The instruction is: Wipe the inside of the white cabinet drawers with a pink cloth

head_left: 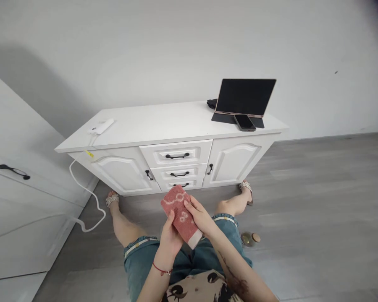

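Observation:
A folded reddish-pink towel (178, 206) with a pale pattern and a whitish end is held over my lap, tilted across my view. My left hand (170, 237) grips its lower left side, thumb lying on top. On the right side, my right hand (200, 215) holds it with the thumb and fingers pressed on the upper face. Most of the fingers under the towel are hidden.
Before me stands a white cabinet (145, 121) with doors and drawers. On it are a propped tablet (245, 96), a phone (245, 122) and a white power strip (102, 126). Its cable (97, 201) hangs left. A jar (247, 239) lies on the floor to the right.

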Available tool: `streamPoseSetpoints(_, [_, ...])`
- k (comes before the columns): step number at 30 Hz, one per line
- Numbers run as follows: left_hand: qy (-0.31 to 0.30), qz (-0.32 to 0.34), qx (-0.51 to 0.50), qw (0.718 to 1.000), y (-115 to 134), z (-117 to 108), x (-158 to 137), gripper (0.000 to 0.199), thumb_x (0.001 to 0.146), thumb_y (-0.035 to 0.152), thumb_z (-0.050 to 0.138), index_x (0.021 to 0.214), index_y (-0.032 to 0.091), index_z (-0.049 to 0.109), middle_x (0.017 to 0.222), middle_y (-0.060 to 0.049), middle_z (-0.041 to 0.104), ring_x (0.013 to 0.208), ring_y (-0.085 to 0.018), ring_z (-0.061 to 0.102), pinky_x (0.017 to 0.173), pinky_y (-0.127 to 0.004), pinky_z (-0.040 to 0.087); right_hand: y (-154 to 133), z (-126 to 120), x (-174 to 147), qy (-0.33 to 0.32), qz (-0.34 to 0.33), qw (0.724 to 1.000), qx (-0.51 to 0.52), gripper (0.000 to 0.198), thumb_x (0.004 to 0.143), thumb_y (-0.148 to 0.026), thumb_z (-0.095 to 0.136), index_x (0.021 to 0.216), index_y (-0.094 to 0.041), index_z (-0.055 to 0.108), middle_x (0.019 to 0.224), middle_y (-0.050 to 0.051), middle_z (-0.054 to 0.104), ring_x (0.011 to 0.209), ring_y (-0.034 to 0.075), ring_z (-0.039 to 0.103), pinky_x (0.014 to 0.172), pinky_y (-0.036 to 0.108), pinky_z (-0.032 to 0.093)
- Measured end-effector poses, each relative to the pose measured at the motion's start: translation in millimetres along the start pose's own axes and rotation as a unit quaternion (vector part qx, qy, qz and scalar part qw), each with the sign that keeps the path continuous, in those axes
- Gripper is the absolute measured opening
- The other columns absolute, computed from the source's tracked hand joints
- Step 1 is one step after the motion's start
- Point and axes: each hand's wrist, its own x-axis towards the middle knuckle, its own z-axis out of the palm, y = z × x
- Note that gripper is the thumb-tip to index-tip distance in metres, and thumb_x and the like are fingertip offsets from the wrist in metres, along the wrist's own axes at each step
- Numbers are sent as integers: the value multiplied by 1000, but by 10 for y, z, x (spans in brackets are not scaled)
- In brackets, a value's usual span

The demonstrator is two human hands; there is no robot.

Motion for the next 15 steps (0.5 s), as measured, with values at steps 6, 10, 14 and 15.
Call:
streamPoseSetpoints(6, [21,53,114,992,63,124,15,32,64,8,75,95,19,74,91,-6,78,84,-22,72,87,-34,55,-62,-260,60,50,-62,972,-222,35,84,-35,59,115,-20,54,110,7,62,103,22,59,94,38,43])
streamPoseSetpoints(10, [0,12,156,988,123,181,-48,32,60,9,75,91,19,76,84,-7,78,79,-24,72,84,-36,55,-69,-309,-8,55,-2,983,-174,67,74,-42,71,132,-19,47,128,13,55,112,25,57,100,42,42])
streamPoseSetpoints(14, [-5,-23,189,982,159,116,-89,47,55,7,75,101,16,75,83,-9,78,77,-26,72,85,-40,55,-21,-206,-141,-59,143,982,109,60,69,-54,75,116,-20,59,109,7,68,104,22,64,94,36,48])
streamPoseSetpoints(15, [-4,-24,196,980,153,73,-82,50,53,7,74,102,16,74,82,-9,78,77,-27,72,86,-41,54,15,-173,-166,-57,176,966,179,61,66,-54,78,114,-21,60,102,4,70,98,21,66,91,36,49])
